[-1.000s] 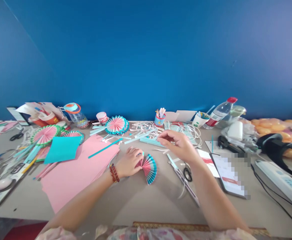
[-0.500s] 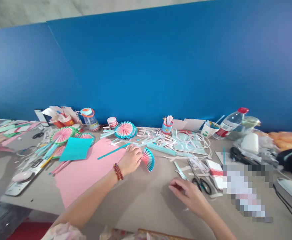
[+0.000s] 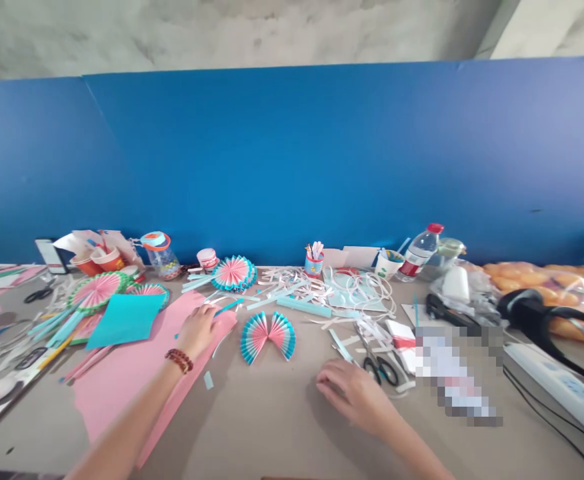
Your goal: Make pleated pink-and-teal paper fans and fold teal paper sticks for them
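Observation:
A half-round folded fan of pink and teal paper (image 3: 268,335) lies free on the table with no hand on it. My left hand (image 3: 197,330), with a red bead bracelet at the wrist, rests with fingers spread on the stack of pink paper sheets (image 3: 122,380), to the left of the fan. My right hand (image 3: 355,395) lies low on the bare tabletop, fingers loosely curled, just left of a pair of black-handled scissors (image 3: 381,368). Nothing shows in either hand.
Finished paper rosettes (image 3: 233,272), a teal sheet (image 3: 122,319), cups, a jar (image 3: 159,253) and white paper strips (image 3: 322,287) crowd the back. A water bottle (image 3: 419,250), power strip (image 3: 557,383) and black headset (image 3: 537,307) are at the right. A blue partition stands behind.
My left hand let go of the fan and moved left onto the pink paper. The fan now lies spread open. My right hand came down from the strips to the tabletop.

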Demonstrator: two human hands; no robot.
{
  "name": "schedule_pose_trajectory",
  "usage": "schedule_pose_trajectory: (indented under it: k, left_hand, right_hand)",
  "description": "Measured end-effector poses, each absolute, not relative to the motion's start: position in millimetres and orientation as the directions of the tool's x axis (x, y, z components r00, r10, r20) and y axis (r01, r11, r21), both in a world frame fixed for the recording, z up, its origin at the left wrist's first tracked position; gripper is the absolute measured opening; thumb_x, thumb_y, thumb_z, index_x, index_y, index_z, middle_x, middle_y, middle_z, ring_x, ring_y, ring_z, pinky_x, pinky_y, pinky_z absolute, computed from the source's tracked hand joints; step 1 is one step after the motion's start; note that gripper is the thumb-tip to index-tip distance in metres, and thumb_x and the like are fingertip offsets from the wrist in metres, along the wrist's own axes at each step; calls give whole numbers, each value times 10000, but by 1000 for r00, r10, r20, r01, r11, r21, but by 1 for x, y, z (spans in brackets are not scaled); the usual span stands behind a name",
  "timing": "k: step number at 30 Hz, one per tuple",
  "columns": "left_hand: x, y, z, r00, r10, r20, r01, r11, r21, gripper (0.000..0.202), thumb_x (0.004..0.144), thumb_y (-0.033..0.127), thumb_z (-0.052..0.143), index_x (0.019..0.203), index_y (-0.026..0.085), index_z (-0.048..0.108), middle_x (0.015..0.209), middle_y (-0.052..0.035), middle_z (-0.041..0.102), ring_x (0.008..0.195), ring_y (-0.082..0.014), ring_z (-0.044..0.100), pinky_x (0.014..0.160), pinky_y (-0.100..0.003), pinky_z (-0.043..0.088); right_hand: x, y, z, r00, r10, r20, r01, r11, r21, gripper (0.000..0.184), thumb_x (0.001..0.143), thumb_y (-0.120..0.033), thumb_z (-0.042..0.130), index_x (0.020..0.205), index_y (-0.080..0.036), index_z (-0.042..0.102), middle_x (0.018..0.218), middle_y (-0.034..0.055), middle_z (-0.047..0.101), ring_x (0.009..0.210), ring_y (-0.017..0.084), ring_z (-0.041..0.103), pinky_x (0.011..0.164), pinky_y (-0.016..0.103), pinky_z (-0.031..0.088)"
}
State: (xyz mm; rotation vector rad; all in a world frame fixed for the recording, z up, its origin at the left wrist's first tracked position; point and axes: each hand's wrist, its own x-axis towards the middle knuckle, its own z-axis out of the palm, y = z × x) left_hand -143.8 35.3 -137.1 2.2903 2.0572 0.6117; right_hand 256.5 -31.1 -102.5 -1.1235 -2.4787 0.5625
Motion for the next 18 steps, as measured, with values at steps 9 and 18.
schedule_pose_trajectory:
  k: [9, 18]
  left_hand:
    - [-150, 37, -152, 9, 963, 268, 948, -94, 305, 258, 855, 173, 504, 1062, 186, 657, 1144, -119, 658, 1103, -307, 588, 976, -462, 458]
    - [-164, 5, -127, 39, 910, 413, 857, -243, 454, 231, 908, 311, 487, 983, 192, 671, 1110, -111, 684, 1099, -272, 637, 980, -434, 513]
  right_hand:
    - [218, 107, -97, -428, 896, 116, 810, 438, -391, 321, 959, -356, 592, 1226, -179, 586, 1253, 89, 597, 1064, 221, 617, 901, 437, 535]
    - [223, 154, -96, -353, 936, 0, 651, 245, -718, 344, 953, -368, 599, 1235, -170, 584, 1246, 81, 600, 1054, 234, 623, 882, 432, 547]
